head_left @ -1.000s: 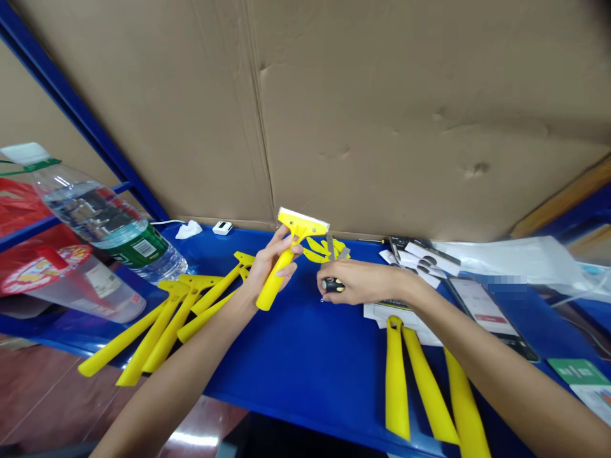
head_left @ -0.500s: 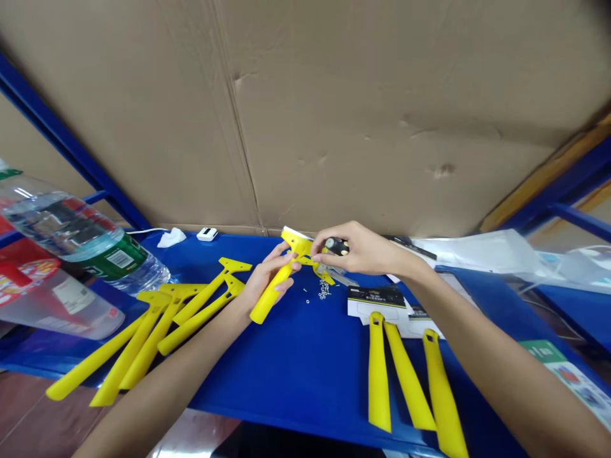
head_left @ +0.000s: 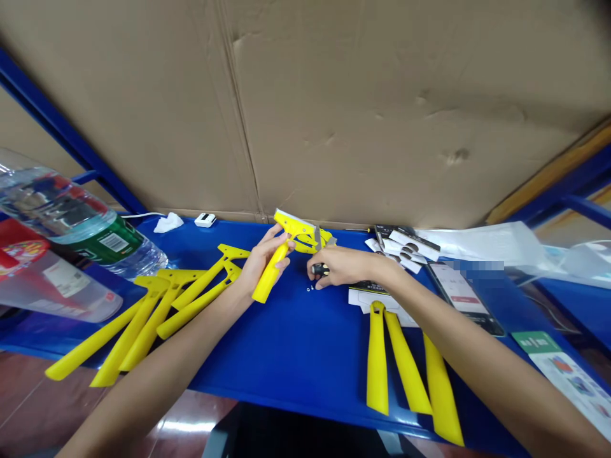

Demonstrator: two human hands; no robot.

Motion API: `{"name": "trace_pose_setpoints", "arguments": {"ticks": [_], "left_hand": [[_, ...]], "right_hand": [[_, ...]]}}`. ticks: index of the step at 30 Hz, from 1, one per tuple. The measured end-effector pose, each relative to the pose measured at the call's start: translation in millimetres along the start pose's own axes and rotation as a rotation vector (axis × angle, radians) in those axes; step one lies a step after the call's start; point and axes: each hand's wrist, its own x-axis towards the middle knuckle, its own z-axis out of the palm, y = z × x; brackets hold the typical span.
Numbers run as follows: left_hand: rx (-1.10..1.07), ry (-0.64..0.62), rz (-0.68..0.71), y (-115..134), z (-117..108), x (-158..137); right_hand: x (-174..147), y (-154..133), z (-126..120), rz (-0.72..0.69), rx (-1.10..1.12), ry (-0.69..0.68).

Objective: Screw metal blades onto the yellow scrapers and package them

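Observation:
My left hand (head_left: 261, 256) is closed around the handle of a yellow scraper (head_left: 268, 273), its wide head tilted up and away with a pale strip along the edge. In my right hand (head_left: 344, 264) is a screwdriver (head_left: 321, 270), its dark handle end poking out between the fingers; the shaft is hidden. The right fingertips are low over the blue table, beside a few tiny metal fasteners (head_left: 309, 289), and whether they pinch one I cannot tell. Behind the hands lie yellow plastic heads (head_left: 312, 240), partly covered by the scraper and my right hand.
Several yellow T-headed handles (head_left: 160, 312) lie at left, by a tilted water bottle (head_left: 109, 242) and a plastic cup (head_left: 71, 286). Three plain yellow handles (head_left: 378, 362) rest at right on printed cards. A phone (head_left: 463, 296), black-and-white packets (head_left: 405, 248) and a cardboard wall (head_left: 334, 114) are beyond.
My right hand has left the scraper's head and dropped to the tabletop near the small fasteners, still with the screwdriver. My left hand keeps the scraper, now turned slightly. The view has shifted a little.

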Motion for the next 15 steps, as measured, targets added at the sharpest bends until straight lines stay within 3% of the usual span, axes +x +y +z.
{"name": "trace_pose_setpoints", "arguments": {"ticks": [15], "left_hand": [[0.097,-0.04,-0.007,-2,3,-3]], "right_hand": [[9,-4,14,-0.042,0.021,0.035]]}}
